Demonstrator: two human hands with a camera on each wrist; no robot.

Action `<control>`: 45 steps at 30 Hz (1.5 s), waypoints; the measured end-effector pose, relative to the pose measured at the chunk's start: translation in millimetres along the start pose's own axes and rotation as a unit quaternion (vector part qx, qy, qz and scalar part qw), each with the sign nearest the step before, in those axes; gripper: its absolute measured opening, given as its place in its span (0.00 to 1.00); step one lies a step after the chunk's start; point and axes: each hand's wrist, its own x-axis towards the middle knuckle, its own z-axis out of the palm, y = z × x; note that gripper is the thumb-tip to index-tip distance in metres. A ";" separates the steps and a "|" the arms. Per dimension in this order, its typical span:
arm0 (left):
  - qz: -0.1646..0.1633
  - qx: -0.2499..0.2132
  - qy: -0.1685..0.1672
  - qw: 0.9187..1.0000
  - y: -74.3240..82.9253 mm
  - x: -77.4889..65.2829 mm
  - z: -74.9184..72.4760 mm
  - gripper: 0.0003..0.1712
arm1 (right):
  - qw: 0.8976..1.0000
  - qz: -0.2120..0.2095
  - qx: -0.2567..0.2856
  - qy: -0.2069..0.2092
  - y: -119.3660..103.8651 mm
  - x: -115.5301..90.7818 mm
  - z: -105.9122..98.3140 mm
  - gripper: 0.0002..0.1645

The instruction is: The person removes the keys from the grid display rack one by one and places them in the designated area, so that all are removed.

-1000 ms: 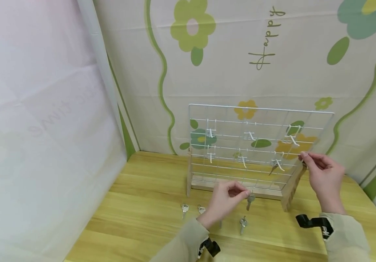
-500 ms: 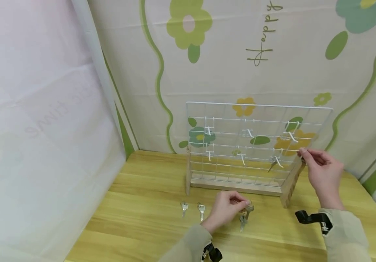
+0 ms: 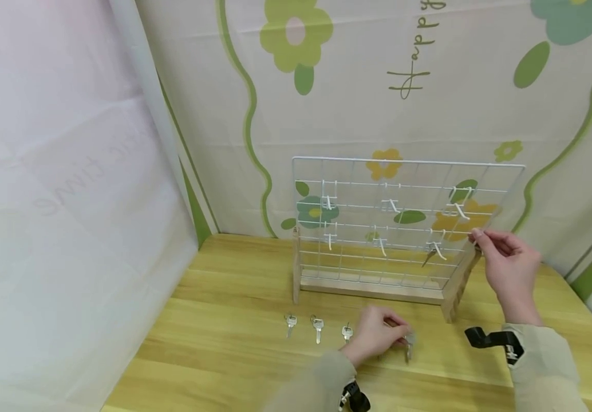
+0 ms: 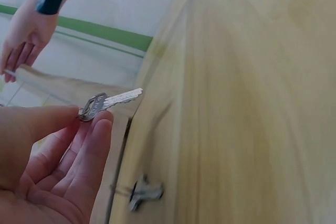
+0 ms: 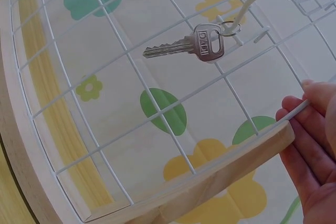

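My left hand (image 3: 378,332) pinches a silver key (image 4: 123,96) by its head between thumb and fingers, low over the table in front of the rack. The blade points away from the fingertips. With thumb and fingertips, my right hand (image 3: 512,263) grips the right side wire of a white wire grid rack (image 3: 409,166) beside its wooden post. One key (image 5: 210,43) hangs by its ring from the lower right hook. Three keys lie in a row on the table: a left key (image 3: 290,325), a middle key (image 3: 318,329) and a right key (image 3: 347,332).
The rack's wooden base (image 3: 373,290) stands on a wood-grain table (image 3: 213,343). Several white hooks stick out from the grid in two rows. Behind hangs a flowered cloth (image 3: 352,103); a white cloth (image 3: 79,217) closes off the left side.
My left hand has moved down and to the right with the key, away from the rack's base. The right key of the row has come into view. My right hand keeps its grip.
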 end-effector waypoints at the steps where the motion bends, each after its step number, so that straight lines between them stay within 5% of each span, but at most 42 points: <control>1: -0.003 0.009 -0.002 1.000 0.0 0.6 4.5 0.05 | 1.000 -0.002 -0.001 0.001 0.0 0.2 -0.1 0.17; 8: -0.001 0.092 -0.008 0.996 -1.8 3.2 21.6 0.05 | 1.000 -0.022 -0.004 0.000 0.5 1.6 2.6 0.17; 17: 0.023 0.242 0.026 0.970 0.2 4.3 30.1 0.10 | 1.000 -0.028 0.004 0.002 2.3 2.2 2.7 0.16; 24: 0.013 0.254 0.036 0.966 3.4 4.7 33.3 0.10 | 0.999 -0.011 0.033 0.001 0.5 1.7 2.9 0.15; 40: -0.012 0.274 0.050 0.960 3.4 0.7 36.5 0.12 | 1.000 -0.004 -0.016 -0.005 3.4 -3.3 -1.4 0.17; 45: 0.009 0.224 0.039 0.974 20.5 1.5 25.3 0.07 | 0.999 -0.024 -0.037 -0.001 4.2 -1.7 -1.4 0.17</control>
